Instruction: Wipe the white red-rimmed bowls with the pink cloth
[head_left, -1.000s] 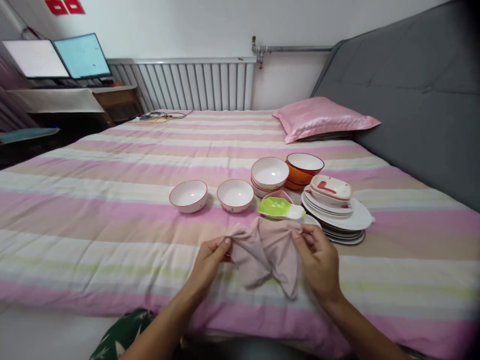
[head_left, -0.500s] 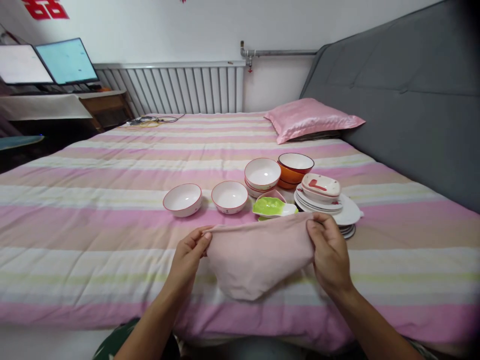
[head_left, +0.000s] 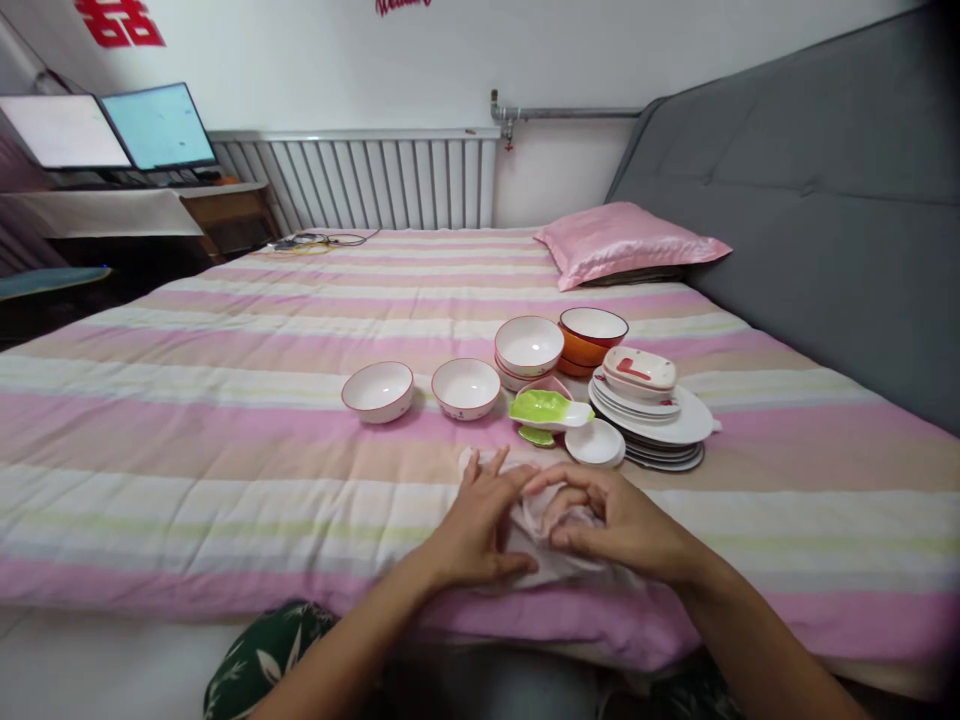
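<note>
A pale pink cloth [head_left: 551, 565] lies partly bunched on the front of the bed, much of it under my hands. My left hand [head_left: 484, 525] rests over its left part, fingers spread and thumb apart. On the right, my right hand [head_left: 611, 515] curls its fingers and thumb round a crumpled fold of the same cloth. Just beyond the hands sit a green leaf-shaped dish [head_left: 541, 407] and a small white dish [head_left: 595, 442]. Two white bowls with red rims, a left bowl [head_left: 379, 393] and a right bowl [head_left: 466, 389], stand apart to the left.
Behind are stacked white bowls [head_left: 529, 346] and orange bowls [head_left: 581, 350]. A plate stack [head_left: 694, 420] at right carries rectangular dishes [head_left: 639, 368]. Farther off lie a pink pillow [head_left: 630, 242] and cables [head_left: 319, 241]. A grey headboard [head_left: 810, 210] bounds the right side.
The cloth, stretched up between both hands before, is now down on the bed and bunched. My left hand has released its edge and spread; both hands have come together.
</note>
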